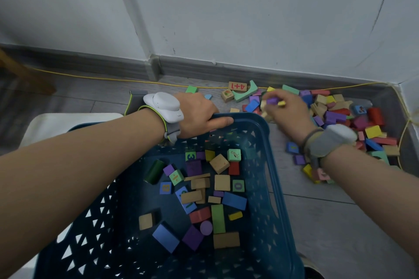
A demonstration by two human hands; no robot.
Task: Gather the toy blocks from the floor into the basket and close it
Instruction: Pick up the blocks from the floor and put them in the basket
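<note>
Dark blue lattice basket [269, 179] sits open on the grey floor [317, 222], its bottom scattered with loose toy blocks [217, 190] in mixed colours; a larger pile of blocks [340, 115] lies on the floor just beyond its right side, against the grey skirting [204, 68]. Left hand [199, 113], white wrist device [164, 104] strapped on, grips the basket's far rim with fingers curled over the edge. Right hand [288, 111], blurred, is over the pile, fingers closed round a purple block [272, 101] and a few others; a yellow cable [90, 76] runs along the wall base.
</note>
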